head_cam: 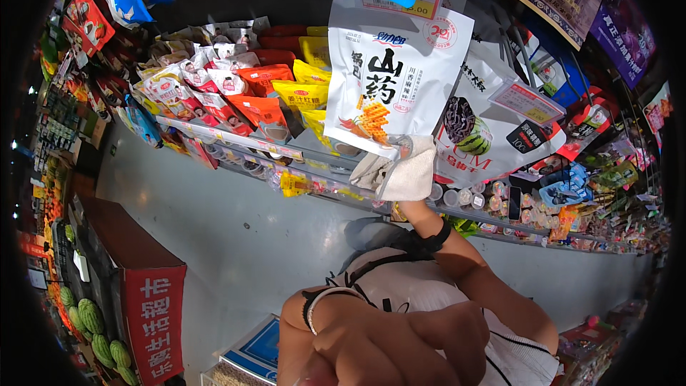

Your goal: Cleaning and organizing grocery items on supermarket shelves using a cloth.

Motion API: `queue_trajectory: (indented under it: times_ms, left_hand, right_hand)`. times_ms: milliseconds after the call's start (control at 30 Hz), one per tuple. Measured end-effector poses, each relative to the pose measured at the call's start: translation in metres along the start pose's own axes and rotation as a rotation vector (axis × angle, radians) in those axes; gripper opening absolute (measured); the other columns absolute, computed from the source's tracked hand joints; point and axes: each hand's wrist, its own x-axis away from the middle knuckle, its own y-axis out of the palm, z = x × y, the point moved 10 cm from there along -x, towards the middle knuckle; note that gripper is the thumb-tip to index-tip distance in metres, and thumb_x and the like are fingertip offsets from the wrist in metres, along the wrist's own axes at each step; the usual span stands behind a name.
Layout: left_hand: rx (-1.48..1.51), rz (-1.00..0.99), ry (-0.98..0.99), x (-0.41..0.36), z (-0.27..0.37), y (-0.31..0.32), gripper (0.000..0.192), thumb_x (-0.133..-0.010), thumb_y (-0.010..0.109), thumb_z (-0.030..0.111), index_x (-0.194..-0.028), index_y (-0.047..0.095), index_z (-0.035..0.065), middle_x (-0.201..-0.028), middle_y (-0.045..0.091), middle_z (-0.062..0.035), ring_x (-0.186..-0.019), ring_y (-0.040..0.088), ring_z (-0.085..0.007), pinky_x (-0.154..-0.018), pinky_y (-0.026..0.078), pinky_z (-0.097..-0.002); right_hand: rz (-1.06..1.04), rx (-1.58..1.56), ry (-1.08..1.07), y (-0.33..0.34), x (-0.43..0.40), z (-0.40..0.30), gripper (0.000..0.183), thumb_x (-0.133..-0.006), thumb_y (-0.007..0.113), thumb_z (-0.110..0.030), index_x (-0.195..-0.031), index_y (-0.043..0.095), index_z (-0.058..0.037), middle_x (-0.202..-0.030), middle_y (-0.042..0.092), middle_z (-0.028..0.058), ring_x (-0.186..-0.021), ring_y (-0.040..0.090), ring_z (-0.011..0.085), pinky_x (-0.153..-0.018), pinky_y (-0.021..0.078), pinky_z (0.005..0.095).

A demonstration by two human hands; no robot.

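My right hand (411, 209) is mostly hidden beneath a folded off-white cloth (410, 171), which it holds up. The cloth overlaps the lower edge of a hanging white snack pouch (396, 75) that bears writing and a picture of yellow waffle-cut crisps. Just right of it hangs another white pouch (482, 128) with a dark dried fruit printed on it. Close to the camera is my left hand (396, 343), with a bracelet at its wrist and its fingers curled. Whether it grips anything is hidden.
Yellow pouches (303, 94), orange pouches (262, 107) and others fill the shelf (230, 136) at left. Price tags (528, 102) jut out on hooks. Small clear tubs (477, 198) line a lower shelf. Watermelons (88, 316) lie beside a red-sided stand (153, 316) on the grey floor (214, 225).
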Motion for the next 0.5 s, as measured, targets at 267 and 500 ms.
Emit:
queue_trajectory:
  times_ms: [267,500]
  left_hand:
    - [-0.182,-0.081,-0.252,0.011,0.006,-0.003,0.04,-0.094,0.028,0.036,-0.077,0.053,0.0107,-0.084,0.057,-0.0073,-0.068,0.047,-0.0166,-0.062,0.035,-0.0299]
    - [-1.053,-0.106,-0.591,0.046,-0.021,-0.08,0.022,-0.089,0.04,0.018,-0.088,0.053,0.0001,-0.092,0.053,-0.014,-0.085,0.052,-0.0249,-0.08,0.039,-0.0349]
  right_hand:
    - [0.047,0.765,-0.272,0.069,-0.013,-0.097,0.016,-0.079,0.05,-0.007,-0.092,0.045,-0.0022,-0.082,0.054,0.0131,-0.075,0.053,0.0236,-0.068,0.0435,0.0337]
    - [-0.238,0.854,-0.124,0.043,-0.016,-0.062,0.031,-0.084,0.049,-0.02,-0.11,0.048,-0.0034,-0.097,0.056,0.0083,-0.089,0.055,0.0197,-0.078,0.0447,0.0289]
